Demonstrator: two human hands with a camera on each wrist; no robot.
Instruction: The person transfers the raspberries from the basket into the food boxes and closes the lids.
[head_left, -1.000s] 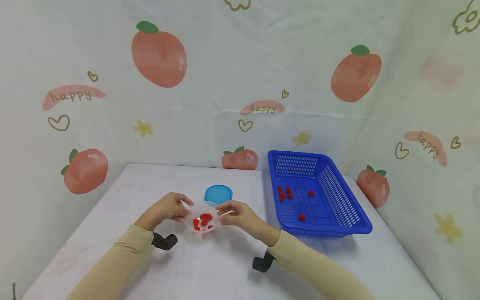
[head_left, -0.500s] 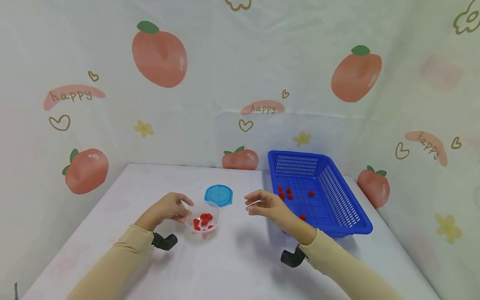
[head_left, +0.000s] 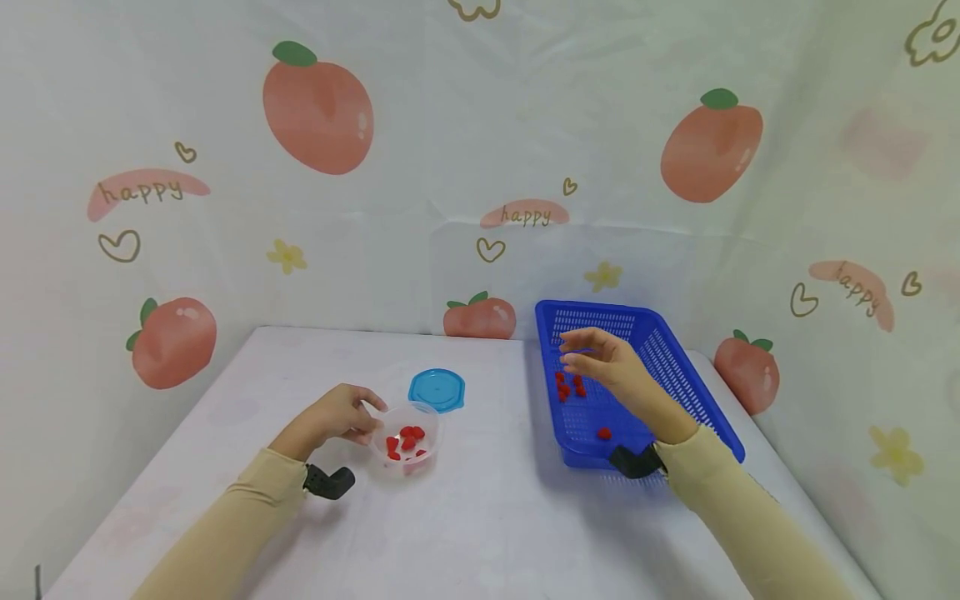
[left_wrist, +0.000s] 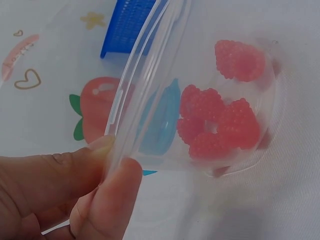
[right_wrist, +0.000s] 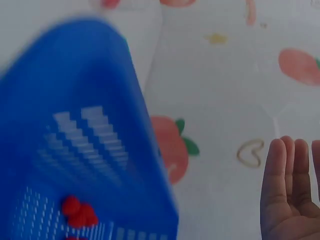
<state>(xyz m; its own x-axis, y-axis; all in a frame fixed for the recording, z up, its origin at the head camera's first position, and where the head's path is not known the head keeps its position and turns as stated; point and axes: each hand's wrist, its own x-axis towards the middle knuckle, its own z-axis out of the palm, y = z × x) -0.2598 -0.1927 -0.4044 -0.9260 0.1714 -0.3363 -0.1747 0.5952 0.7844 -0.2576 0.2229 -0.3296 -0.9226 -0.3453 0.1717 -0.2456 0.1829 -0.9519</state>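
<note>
The left hand (head_left: 340,417) pinches the rim of a clear round tub (head_left: 437,437) standing on the table; in the left wrist view its thumb and finger grip the rim (left_wrist: 127,115). Several red raspberries (head_left: 408,444) lie in the tub. The right hand (head_left: 611,367) hovers over the blue basket (head_left: 566,457), fingers apart and empty. Red berries (head_left: 604,434) lie on the basket floor, most in a group at its left side. In the right wrist view the fingers (right_wrist: 294,175) extend loosely, with berries (right_wrist: 80,212) in the basket at lower left.
A blue lid (head_left: 437,390) lies flat on the table (head_left: 480,517) just behind the tub. The basket stands at the right of the table, near the patterned cloth backdrop (head_left: 405,275).
The right hand has left the tub's side and moved right and up, over the basket. The left hand and the tub have stayed in place.
</note>
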